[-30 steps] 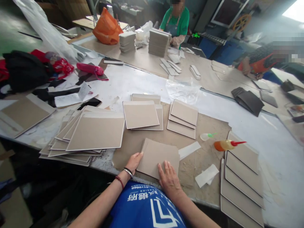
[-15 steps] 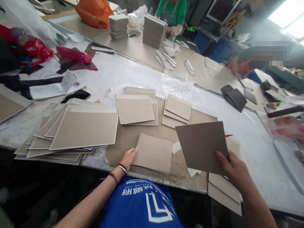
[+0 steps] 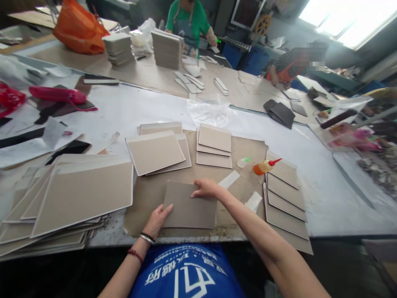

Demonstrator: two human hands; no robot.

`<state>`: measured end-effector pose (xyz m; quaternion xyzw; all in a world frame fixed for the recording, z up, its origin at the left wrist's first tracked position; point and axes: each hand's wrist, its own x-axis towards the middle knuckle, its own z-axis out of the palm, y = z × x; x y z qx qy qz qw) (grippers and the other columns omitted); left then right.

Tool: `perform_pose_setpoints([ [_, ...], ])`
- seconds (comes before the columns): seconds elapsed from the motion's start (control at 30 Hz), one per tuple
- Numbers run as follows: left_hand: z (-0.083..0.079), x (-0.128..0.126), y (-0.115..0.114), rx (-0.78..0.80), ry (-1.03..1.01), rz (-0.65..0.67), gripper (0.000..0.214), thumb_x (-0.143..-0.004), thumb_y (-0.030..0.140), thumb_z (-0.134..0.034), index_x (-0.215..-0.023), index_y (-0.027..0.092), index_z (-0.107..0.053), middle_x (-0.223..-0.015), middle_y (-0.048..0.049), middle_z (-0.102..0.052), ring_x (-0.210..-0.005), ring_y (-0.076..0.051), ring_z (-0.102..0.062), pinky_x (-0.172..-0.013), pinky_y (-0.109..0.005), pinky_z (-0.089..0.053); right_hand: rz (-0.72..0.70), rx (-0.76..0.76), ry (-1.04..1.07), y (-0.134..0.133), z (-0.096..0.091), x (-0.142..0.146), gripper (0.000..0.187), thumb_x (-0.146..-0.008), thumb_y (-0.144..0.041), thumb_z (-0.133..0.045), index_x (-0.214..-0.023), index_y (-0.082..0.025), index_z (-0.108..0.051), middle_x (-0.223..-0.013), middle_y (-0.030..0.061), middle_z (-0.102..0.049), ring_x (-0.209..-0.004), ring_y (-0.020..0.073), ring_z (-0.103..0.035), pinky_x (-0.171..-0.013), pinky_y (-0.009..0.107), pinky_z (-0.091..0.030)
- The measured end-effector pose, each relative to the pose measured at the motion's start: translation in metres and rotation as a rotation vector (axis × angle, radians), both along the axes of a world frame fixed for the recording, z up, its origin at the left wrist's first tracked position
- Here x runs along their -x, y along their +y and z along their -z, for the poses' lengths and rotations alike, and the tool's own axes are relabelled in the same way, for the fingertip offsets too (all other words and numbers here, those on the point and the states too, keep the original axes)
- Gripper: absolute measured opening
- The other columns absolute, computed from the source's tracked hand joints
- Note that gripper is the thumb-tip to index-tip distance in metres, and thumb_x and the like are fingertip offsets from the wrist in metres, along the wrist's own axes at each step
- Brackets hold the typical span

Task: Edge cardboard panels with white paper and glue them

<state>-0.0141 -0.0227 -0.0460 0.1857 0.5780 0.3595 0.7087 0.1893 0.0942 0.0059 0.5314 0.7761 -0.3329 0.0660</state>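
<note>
left fingers (image 3: 168, 210), right fingers (image 3: 197, 182) pinched on edges of grey board (image 3: 187, 212); blue garment (image 3: 228, 273) lettered "樾府"

I see panel (image 3: 186, 213) over mat (image 3: 248, 145), near front edge of table (image 3: 335, 211). Left: board stack (image 3: 83, 194). Behind panel: left pile (image 3: 156, 153), right pile (image 3: 214, 138); plastic bag (image 3: 211, 111) behind latter. Right: paper strips (image 3: 253, 201), then overlapping boards (image 3: 285, 209), bottle (image 3: 262, 167) beside them.
</note>
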Motion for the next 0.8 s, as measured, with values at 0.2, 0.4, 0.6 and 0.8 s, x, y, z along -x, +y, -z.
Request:
perform_pose_setpoints([
  [0.2, 0.012, -0.005, -0.001, 0.064, 0.096, -0.058, 0.019, -0.076, 0.02, -0.059, -0.093, 0.013, -0.057, -0.083, -0.0073, -0.07, -0.083, -0.019, -0.065, -0.082, -0.032, -0.049, 0.335, -0.3, 0.068, -0.01, 0.016, -0.046, 0.026, -0.067, -0.04, -0.067, -0.086, -0.024, -0.061, -0.095, 0.0039, -0.064, -0.096, 0.019, -0.056, -0.08, 0.027, -0.039],
  [0.4, 0.005, -0.021, -0.001, 0.139, 0.144, -0.145, 0.016, -0.08, 0.018, -0.052, -0.095, 0.018, -0.055, -0.082, -0.0041, -0.07, -0.081, -0.018, -0.065, -0.08, -0.032, -0.05, 1.029, -0.554, 0.004, -0.026, 0.027, -0.194, 0.029, -0.08, -0.038, -0.04, -0.087, -0.015, -0.055, -0.079, 0.0106, -0.064, -0.072, 0.021, -0.06, -0.066, 0.032, -0.044],
  [0.6, 0.002, -0.032, 0.007, 0.028, 0.25, -0.16, 0.025, -0.07, 0.029, -0.061, -0.092, 0.018, -0.055, -0.077, -0.0035, -0.069, -0.078, -0.019, -0.065, -0.073, -0.031, -0.051, 1.344, -0.618, 0.076, 0.01, 0.043, -0.295, 0.068, -0.06, -0.052, -0.057, -0.112, -0.01, -0.043, -0.105, 0.0178, -0.059, -0.089, 0.0242, -0.059, -0.073, 0.032, -0.045],
  [0.8, 0.001, -0.027, 0.007, -0.113, 0.738, 0.061, 0.04, -0.057, 0.051, -0.059, -0.076, 0.016, -0.056, -0.07, -0.0059, -0.064, -0.079, -0.027, -0.061, -0.074, -0.037, -0.049, 1.336, -0.543, 0.133, 0.042, 0.062, -0.314, 0.075, -0.045, -0.054, -0.067, -0.105, -0.016, -0.045, -0.099, 0.0123, -0.06, -0.084, 0.0259, -0.058, -0.073, 0.035, -0.045],
])
